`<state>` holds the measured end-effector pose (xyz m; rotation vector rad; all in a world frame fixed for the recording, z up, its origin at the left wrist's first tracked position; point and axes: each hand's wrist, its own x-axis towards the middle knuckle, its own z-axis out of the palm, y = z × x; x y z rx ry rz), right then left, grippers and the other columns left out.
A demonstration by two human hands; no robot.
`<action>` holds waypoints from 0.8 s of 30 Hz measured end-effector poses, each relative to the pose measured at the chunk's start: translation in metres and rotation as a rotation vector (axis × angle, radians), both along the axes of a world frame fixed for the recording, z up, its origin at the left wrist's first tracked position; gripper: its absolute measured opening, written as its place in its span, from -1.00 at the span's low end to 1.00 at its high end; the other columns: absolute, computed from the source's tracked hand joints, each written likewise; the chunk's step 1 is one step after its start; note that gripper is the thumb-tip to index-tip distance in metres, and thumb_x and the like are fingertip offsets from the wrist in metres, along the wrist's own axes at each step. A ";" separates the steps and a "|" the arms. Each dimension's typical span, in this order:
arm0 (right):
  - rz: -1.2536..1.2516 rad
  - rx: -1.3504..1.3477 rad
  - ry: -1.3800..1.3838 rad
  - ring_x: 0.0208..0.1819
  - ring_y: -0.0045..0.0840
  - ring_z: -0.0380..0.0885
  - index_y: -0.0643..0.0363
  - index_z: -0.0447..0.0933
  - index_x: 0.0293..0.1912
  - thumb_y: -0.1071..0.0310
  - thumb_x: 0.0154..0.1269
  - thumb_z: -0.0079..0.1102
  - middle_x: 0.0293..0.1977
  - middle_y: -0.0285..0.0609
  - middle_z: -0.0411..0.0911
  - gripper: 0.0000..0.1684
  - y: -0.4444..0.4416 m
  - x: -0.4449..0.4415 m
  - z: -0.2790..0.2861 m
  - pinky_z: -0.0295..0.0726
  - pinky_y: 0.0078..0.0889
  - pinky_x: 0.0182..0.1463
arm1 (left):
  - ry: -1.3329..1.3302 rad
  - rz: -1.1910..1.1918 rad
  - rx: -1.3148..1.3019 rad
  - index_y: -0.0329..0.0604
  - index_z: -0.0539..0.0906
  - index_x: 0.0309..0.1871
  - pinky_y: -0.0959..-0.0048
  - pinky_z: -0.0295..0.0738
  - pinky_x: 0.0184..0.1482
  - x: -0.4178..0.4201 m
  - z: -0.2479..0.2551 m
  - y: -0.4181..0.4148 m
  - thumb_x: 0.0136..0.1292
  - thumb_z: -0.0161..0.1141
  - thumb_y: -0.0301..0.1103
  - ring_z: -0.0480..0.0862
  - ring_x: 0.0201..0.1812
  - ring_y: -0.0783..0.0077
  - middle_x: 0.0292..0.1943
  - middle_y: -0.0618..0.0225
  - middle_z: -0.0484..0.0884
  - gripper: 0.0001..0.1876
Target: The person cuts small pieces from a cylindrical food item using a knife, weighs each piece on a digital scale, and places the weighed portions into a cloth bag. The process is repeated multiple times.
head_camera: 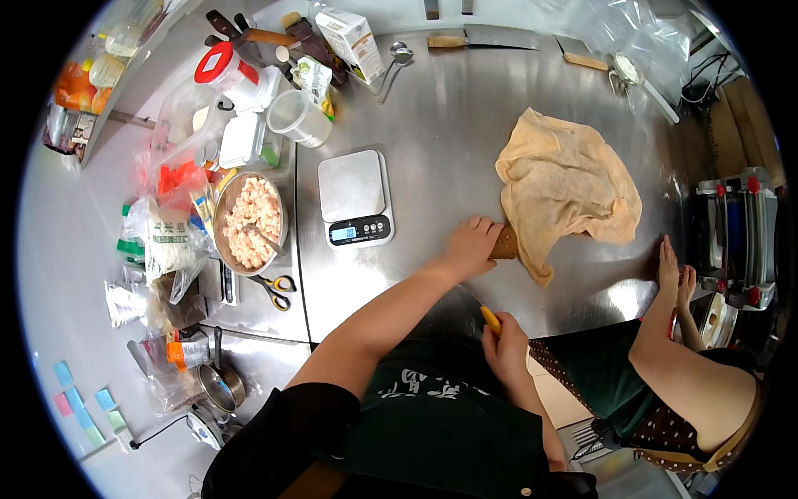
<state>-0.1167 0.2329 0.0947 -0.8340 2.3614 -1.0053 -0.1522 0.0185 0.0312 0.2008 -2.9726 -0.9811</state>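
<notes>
My left hand (475,248) rests on a brown dough piece (505,243) on the steel worktop (424,156), beside a large crumpled beige cloth (570,181). Part of the brown piece is hidden by my fingers and the cloth. Near the worktop's front edge, my right hand (508,344) is closed around the yellow handle (491,321) of a knife-like tool, whose blade is hard to make out. A digital kitchen scale (353,187) lies left of my left hand, its plate bare.
At left stand a steel bowl of diced pinkish food (251,218) with a spoon, scissors (274,292) and plastic tubs. A cleaver (483,38) lies at the back. On the right, a co-worker's hands (676,274) are at the worktop's edge, near a machine (739,240).
</notes>
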 end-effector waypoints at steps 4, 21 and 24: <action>-0.158 -0.084 0.025 -0.31 -0.05 0.59 0.30 0.44 -0.02 0.45 0.25 0.25 -0.27 0.11 0.57 -0.68 0.026 0.007 -0.003 0.58 -0.20 -0.22 | 0.036 0.006 -0.323 -0.22 0.43 0.26 0.28 0.36 0.15 0.008 -0.024 0.023 -0.06 0.42 -0.31 0.44 0.11 0.18 0.02 0.20 0.48 -0.26; -0.288 -0.127 0.067 -0.33 -0.22 0.65 0.32 0.47 0.01 0.39 0.24 0.29 -0.33 0.07 0.61 -0.62 -0.019 -0.021 0.009 0.60 -0.31 -0.19 | -0.064 0.264 0.023 -0.13 0.42 0.28 0.18 0.36 0.20 0.088 0.001 -0.021 -0.08 0.46 -0.33 0.42 0.16 0.04 0.12 0.15 0.45 -0.24; -0.211 -0.143 0.105 -0.36 -0.07 0.64 0.29 0.48 0.00 0.43 0.19 0.29 -0.34 0.09 0.60 -0.62 -0.048 -0.019 0.011 0.61 -0.21 -0.25 | 0.048 0.355 0.255 -0.17 0.34 0.36 0.21 0.34 0.30 0.098 0.003 -0.022 -0.06 0.48 -0.40 0.38 0.27 -0.01 0.23 0.12 0.40 -0.16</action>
